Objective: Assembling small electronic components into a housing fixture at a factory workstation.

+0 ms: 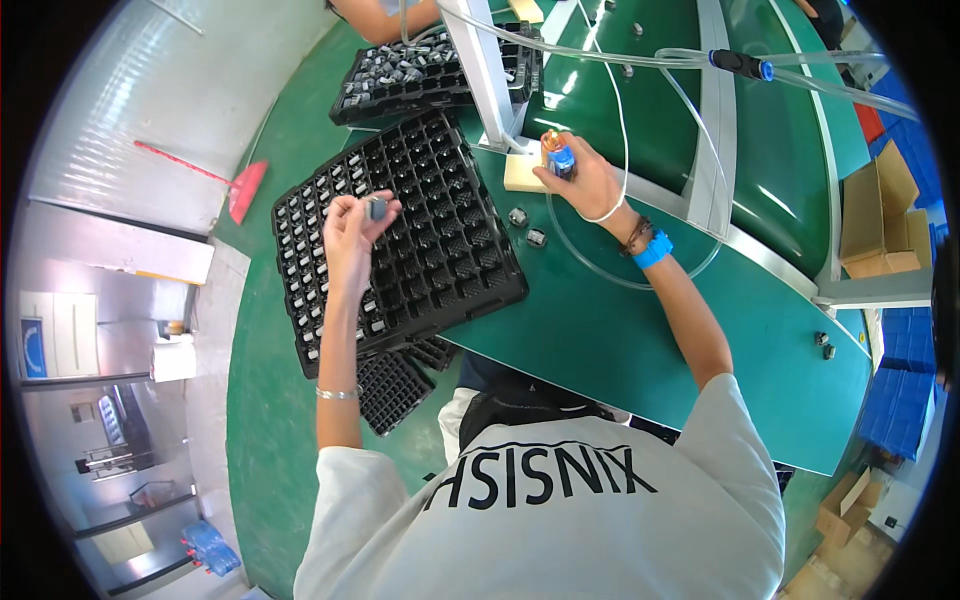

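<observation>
Over the black compartment tray point(440, 240), my left hand point(348, 232) pinches a small grey metal part point(376, 208) between thumb and fingers. The tray's left columns hold many similar small parts; several pockets toward the right look bare. My right hand point(592, 185) is wrapped around a small blue-and-orange object point(561, 160), whose exact kind I cannot make out. Beneath that hand lies a pale yellow block point(524, 174) on the green table point(640, 325). Two loose metal parts, one point(517, 216) slightly farther than the other point(537, 238), rest between tray and right hand.
Behind stands another black tray point(405, 75) heaped with parts, near another person's arm point(385, 18). A clear hose point(590, 275) loops by my right wrist. A white metal post point(483, 75) rises from the table. More loose parts point(825, 345) lie far right.
</observation>
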A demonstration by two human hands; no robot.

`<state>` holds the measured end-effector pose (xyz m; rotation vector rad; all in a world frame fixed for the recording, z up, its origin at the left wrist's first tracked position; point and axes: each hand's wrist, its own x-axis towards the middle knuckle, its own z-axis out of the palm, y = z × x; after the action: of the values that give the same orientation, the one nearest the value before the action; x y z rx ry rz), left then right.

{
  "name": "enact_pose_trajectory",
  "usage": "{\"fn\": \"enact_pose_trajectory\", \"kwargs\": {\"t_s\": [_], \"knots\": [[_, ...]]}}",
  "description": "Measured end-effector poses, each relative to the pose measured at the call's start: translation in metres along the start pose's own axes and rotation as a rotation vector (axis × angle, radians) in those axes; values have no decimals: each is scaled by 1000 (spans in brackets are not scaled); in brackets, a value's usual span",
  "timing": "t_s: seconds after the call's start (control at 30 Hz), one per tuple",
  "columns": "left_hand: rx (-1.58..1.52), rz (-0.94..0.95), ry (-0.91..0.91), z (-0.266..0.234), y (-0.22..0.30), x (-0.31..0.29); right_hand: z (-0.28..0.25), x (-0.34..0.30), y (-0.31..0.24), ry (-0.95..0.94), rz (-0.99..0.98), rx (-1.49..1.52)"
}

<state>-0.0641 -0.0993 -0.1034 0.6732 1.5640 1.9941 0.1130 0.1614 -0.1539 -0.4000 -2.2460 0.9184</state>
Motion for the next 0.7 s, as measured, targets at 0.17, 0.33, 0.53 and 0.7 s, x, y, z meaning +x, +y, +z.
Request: {"fn": "enact_pose_trajectory", "kwargs": {"t_s": [0.17,0.33,0.53,0.7], "knots": [[-99,-165,-48,25,-7,-44,-2,27,31,223,112,72],[-165,-249,-83,55,9,-71,-39,61,91,349,164,-301],[-232,-214,-33,80,9,-86,-44,74,113,280,308,-414],[-151,-111,-99,80,4,-87,-47,66,94,437,57,-661]]}}
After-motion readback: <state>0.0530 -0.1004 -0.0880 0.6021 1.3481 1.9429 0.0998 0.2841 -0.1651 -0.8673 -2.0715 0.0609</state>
